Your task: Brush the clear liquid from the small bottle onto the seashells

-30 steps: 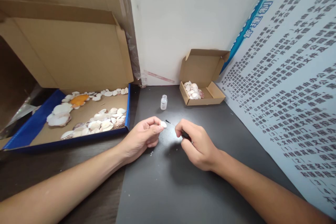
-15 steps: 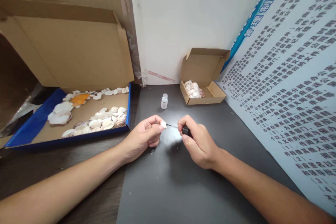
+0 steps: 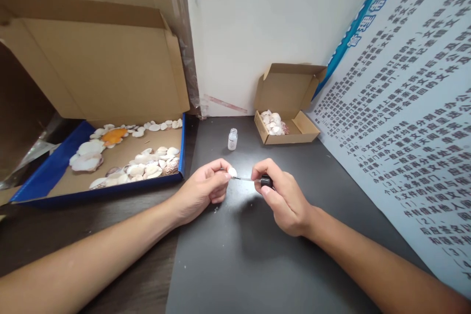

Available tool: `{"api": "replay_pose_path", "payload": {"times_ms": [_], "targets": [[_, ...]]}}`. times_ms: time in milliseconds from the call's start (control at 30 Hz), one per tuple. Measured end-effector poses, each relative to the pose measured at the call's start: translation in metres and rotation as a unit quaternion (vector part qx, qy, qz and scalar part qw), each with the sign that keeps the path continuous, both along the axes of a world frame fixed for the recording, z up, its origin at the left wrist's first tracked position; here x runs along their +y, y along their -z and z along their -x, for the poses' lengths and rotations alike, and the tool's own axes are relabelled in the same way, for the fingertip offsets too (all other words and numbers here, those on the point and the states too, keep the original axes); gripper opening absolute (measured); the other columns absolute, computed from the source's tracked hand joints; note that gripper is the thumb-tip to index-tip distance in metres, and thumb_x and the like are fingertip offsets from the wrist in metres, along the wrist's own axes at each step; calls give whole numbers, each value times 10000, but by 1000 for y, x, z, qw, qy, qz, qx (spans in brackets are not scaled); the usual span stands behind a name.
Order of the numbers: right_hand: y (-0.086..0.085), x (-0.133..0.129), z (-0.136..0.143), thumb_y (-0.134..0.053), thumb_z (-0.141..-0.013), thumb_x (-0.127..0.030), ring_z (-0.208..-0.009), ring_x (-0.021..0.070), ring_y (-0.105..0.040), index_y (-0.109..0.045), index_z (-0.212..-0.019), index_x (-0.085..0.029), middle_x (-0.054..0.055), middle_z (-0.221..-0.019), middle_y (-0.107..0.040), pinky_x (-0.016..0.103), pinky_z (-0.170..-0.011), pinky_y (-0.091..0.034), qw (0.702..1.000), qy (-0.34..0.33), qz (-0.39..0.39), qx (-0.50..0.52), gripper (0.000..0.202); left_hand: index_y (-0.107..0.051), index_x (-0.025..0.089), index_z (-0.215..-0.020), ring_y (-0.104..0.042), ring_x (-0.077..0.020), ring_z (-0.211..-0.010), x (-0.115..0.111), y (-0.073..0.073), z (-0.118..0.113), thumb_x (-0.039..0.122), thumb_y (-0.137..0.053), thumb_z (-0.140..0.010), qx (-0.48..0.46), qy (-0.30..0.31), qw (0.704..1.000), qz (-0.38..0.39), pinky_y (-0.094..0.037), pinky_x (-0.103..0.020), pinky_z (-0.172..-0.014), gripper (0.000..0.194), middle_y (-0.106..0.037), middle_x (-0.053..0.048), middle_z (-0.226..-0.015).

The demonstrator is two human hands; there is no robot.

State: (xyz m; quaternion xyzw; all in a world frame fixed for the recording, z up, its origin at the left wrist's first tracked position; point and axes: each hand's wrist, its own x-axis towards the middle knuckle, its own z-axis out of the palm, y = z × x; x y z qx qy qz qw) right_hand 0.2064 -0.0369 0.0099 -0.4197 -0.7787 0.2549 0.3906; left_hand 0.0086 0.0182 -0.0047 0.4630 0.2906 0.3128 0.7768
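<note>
Between thumb and fingertips, my left hand (image 3: 206,184) pinches a small white seashell (image 3: 232,172) above the dark mat. My right hand (image 3: 283,196) is closed around the black cap of a brush applicator (image 3: 266,182). Its thin stem points left, and the tip is at the lower edge of the shell, seemingly touching it. Behind the hands, a small clear glass bottle (image 3: 232,140) with a label stands upright and uncapped.
On the left, an open blue-edged cardboard box (image 3: 110,153) holds many white shells and an orange one (image 3: 115,136). A smaller open carton (image 3: 290,138) with shells stands at the back right. A printed sheet (image 3: 405,122) leans along the right, a white panel (image 3: 275,14) behind.
The camera view has shifted slightly. The brush tip has moved from the shell's right side to its lower edge. Both hands keep their holds.
</note>
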Motion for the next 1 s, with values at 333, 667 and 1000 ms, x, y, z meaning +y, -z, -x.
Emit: {"api": "replay_pose_path", "payload": {"times_ms": [333,667,1000], "targets": [[-4,0,2,-410,-875,-178,-470,109,-360,-434,-949,-210,-90,-562,-376,252,-509,-293,998,47,6,-33,84,-535,176,-828,-215,-44,-468,0,-1,0,295,-675,-836,6,2,1000,-2,-202,-188,-462,184,-319,98,-538],[-3,0,2,-415,-881,-185,-466,110,-370,-453,-949,-212,-88,-548,-404,248,-508,-310,1000,9,10,-18,83,-535,172,-828,-214,-38,-467,1,0,2,295,-683,-837,-1,8,1000,-6,-212,-185,-461,193,-325,97,-546],[-1,0,0,-393,-905,-213,-505,120,-398,-461,-976,-218,-74,-583,-426,248,-529,-328,1000,9,-11,9,99,-539,172,-829,-211,-44,-470,0,2,1,314,-697,-827,0,9,1000,-4,-215,-189,-462,213,-315,100,-538]]}}
